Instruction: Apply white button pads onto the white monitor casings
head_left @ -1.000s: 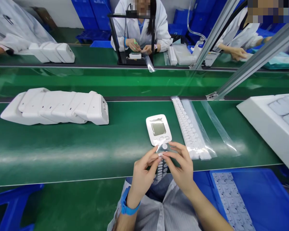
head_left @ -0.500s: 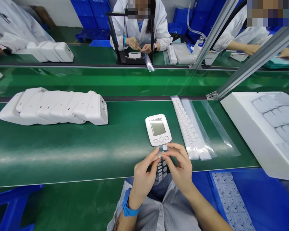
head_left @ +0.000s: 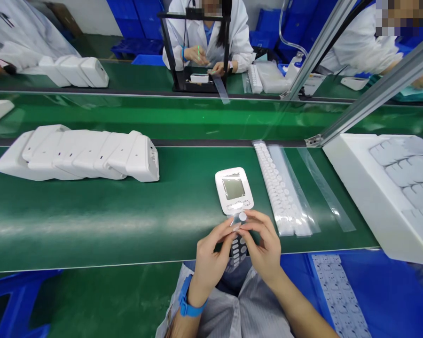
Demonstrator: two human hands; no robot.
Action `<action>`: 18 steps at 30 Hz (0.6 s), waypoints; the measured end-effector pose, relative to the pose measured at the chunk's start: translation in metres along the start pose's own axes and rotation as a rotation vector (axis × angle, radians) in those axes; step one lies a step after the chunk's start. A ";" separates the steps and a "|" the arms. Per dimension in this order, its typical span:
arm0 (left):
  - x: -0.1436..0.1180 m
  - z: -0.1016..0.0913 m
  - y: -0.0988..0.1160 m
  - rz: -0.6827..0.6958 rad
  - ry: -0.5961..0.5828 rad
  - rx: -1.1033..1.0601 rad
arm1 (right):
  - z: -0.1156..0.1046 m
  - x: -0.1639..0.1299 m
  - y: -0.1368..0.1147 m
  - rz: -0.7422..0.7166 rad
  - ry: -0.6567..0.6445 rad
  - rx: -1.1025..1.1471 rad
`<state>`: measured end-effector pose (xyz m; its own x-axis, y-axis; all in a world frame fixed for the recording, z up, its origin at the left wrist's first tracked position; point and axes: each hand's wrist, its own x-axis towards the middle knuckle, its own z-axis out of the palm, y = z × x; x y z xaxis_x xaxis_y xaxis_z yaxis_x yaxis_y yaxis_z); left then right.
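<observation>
The left hand (head_left: 213, 256) and right hand (head_left: 264, 246) pinch a clear strip of white dots (head_left: 236, 251) between their fingers (head_left: 256, 227), apparently to steady its limpness, just at six o'clock of the white device (head_left: 234, 188) lying face-up on the green table (head_left: 183, 206)

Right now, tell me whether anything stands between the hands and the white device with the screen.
Only the clear dotted strip that the left hand and right hand hold; its far end shows by the near edge of the white device. Nothing else visible stands there.
</observation>
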<state>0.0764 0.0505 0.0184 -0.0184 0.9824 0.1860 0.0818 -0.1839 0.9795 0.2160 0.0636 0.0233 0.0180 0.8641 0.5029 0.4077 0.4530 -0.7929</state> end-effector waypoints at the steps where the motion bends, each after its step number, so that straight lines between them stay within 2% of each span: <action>1: 0.000 0.000 0.000 -0.010 0.002 -0.016 | 0.001 0.000 0.001 -0.014 0.013 0.003; 7: -0.002 0.001 0.001 -0.037 0.020 -0.049 | 0.003 -0.001 0.003 -0.071 0.047 0.024; 18: -0.001 0.001 0.003 0.023 0.042 0.064 | 0.003 0.001 -0.001 0.094 0.049 0.100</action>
<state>0.0780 0.0494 0.0210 -0.0573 0.9754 0.2127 0.1458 -0.2026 0.9683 0.2130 0.0646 0.0236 0.0977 0.8932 0.4389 0.3089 0.3920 -0.8665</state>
